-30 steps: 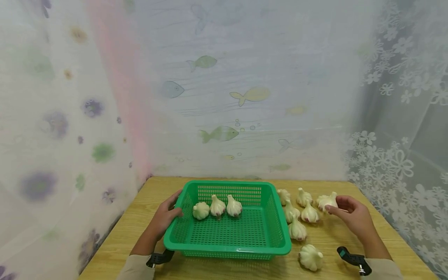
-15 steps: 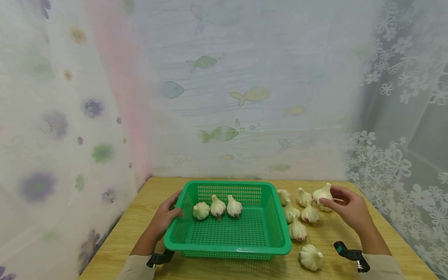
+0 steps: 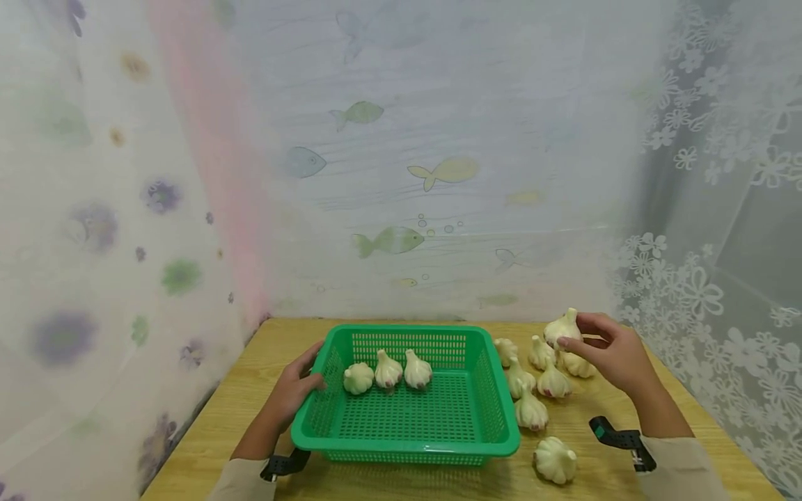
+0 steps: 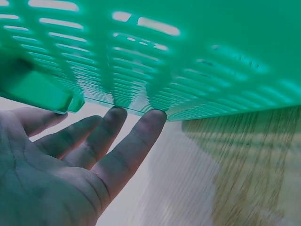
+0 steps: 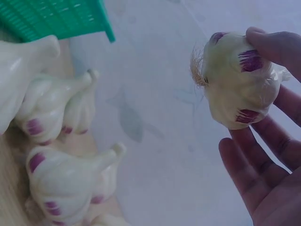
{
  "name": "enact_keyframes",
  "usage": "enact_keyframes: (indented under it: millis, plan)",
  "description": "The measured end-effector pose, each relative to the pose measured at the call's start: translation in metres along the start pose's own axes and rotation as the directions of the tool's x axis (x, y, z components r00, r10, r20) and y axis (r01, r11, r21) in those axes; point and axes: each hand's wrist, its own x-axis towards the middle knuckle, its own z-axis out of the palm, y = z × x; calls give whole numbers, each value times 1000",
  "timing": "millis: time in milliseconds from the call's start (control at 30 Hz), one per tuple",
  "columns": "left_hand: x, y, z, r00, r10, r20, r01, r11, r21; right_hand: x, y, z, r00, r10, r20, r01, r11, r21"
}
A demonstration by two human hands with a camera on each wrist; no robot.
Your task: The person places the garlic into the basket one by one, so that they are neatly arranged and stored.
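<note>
My right hand (image 3: 617, 351) holds a white garlic bulb (image 3: 560, 330) between thumb and fingers, raised above other bulbs at the table's right. Purple marks and a tuft of dry roots show on that garlic bulb (image 5: 240, 80) in the right wrist view. At the left stands a green plastic basket (image 3: 407, 445) with slotted walls. My left hand (image 3: 293, 390) grips its left side, thumb over the rim. The left wrist view shows the fingers (image 4: 136, 148) against the outside wall. Inside the basket, three garlic bulbs (image 3: 388, 370) lie along the back left.
Several garlic bulbs (image 3: 554, 380) lie grouped just right of the basket on the wooden table (image 3: 225, 410). A single garlic bulb (image 3: 555, 460) sits nearer the front. Behind the table hangs a patterned curtain (image 3: 388, 209), with more sheeting at both sides.
My right hand has lifted the garlic bulb and carried it up and leftward, uncovering another bulb beneath. The left hand and basket have stayed in place.
</note>
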Motion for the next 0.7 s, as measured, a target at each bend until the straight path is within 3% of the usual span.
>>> enact_keyframes:
  millis: [300,700]
  plan:
    - [0,-2,0,1000,4,-1,-4,1000,6,21,-26,3,997,-61,41,61,998,21]
    - [0,-2,-1,1000,14,10,-14,1000,-1,47,-61,20,991,-70,117,56,992,116]
